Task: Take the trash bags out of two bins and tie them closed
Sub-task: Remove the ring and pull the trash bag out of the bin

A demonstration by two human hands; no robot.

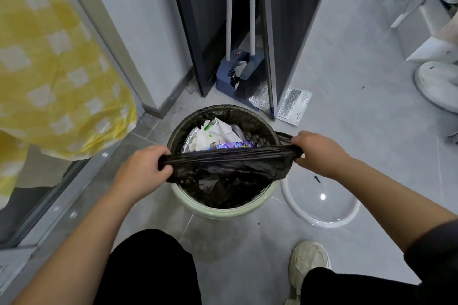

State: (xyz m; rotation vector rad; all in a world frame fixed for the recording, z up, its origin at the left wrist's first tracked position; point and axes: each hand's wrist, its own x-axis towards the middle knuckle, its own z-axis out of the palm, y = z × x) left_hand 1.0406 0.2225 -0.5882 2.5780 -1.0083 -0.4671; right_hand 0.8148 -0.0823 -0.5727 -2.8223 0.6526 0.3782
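A round pale green bin (224, 211) stands on the grey floor in front of me, lined with a black trash bag (228, 171). White paper and a purple wrapper (218, 137) lie inside the bag. My left hand (145, 168) grips the near edge of the bag at the bin's left side. My right hand (316, 150) grips the same edge at the right side. Between my fists the edge is pulled off the rim into a taut band across the opening. The far edge still wraps the bin's rim.
A white ring (319, 218) lies on the floor right of the bin. Behind it stand a blue dustpan with broom (239, 74), a dark cabinet and a foil pouch (293, 106). A yellow checked cloth (54, 69) hangs left. A white fan base (436, 84) sits right.
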